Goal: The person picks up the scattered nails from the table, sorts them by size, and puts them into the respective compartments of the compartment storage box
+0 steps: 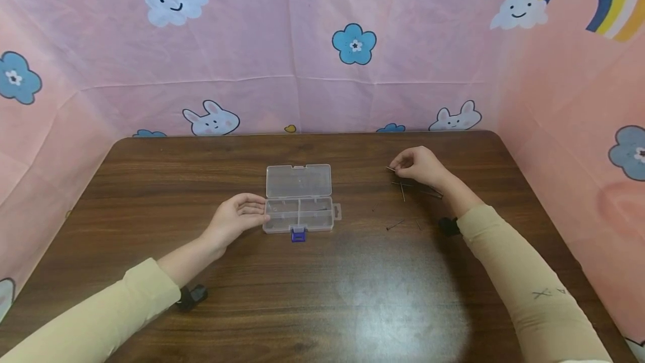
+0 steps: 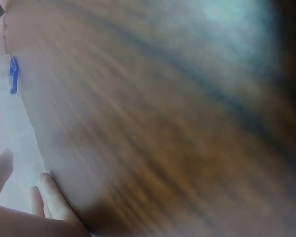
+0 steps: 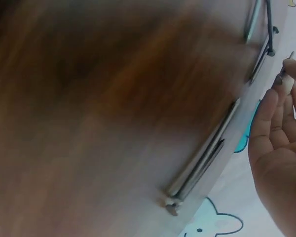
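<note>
A clear plastic compartment box stands with its lid raised at the back and a blue latch at the front. My left hand rests against the box's left side, fingers fairly straight, the thumb over its edge. My right hand pinches a small nail between thumb and fingertips, above the table. Below that hand lie long metal nails, and a pair side by side shows in the right wrist view. Small dark bits sit inside the box, too faint to identify.
A smaller nail and thin pins lie to the right of the box on the brown wooden table. Pink printed cloth walls the back and both sides. Dark wrist devices sit under the sleeves.
</note>
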Motion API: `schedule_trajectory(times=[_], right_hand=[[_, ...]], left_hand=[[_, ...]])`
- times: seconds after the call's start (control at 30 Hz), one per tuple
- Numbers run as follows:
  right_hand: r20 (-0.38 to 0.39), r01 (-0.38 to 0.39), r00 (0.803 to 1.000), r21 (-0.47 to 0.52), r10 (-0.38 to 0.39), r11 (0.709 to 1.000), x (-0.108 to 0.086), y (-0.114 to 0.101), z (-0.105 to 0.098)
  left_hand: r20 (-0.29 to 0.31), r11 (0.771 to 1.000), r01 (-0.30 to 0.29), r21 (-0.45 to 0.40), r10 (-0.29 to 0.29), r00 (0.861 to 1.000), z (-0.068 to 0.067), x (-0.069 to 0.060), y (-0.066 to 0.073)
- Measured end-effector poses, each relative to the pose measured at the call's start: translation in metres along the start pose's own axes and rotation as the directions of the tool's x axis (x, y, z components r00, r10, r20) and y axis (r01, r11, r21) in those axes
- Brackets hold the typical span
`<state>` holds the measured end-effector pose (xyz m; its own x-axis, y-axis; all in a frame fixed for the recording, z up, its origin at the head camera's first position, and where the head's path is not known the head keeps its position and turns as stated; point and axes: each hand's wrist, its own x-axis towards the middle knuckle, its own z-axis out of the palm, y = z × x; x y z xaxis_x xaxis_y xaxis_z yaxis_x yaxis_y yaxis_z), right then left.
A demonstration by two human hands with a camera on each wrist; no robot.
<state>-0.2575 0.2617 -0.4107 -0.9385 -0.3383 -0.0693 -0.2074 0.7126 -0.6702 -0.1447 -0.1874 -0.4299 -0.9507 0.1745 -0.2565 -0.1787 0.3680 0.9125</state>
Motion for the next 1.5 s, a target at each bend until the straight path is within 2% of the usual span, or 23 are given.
schedule_trajectory(times=[0.33,0.63,1.0,1.5], right_hand=[[0.018,0.063,0.998,0.017,-0.063,0.998,0.002,-0.025,0.012],[0.06,0.137,0.988,0.054,-0.141,0.989,0.005,-0.052,0.026],[0.108,0.212,0.968,0.135,-0.227,0.968,0.006,-0.081,0.046],[0.166,0.265,0.941,0.172,-0.293,0.949,0.012,-0.108,0.074]], left_hand=[[-0.006,1.0,-0.013,-0.014,0.013,1.0,0.0,0.001,-0.001],[-0.008,1.0,-0.009,-0.02,0.009,1.0,0.0,0.001,0.0],[-0.011,0.999,-0.003,-0.032,0.003,1.0,0.001,0.0,0.001],[-0.017,1.0,-0.001,-0.021,0.0,1.0,0.0,0.001,0.0]])
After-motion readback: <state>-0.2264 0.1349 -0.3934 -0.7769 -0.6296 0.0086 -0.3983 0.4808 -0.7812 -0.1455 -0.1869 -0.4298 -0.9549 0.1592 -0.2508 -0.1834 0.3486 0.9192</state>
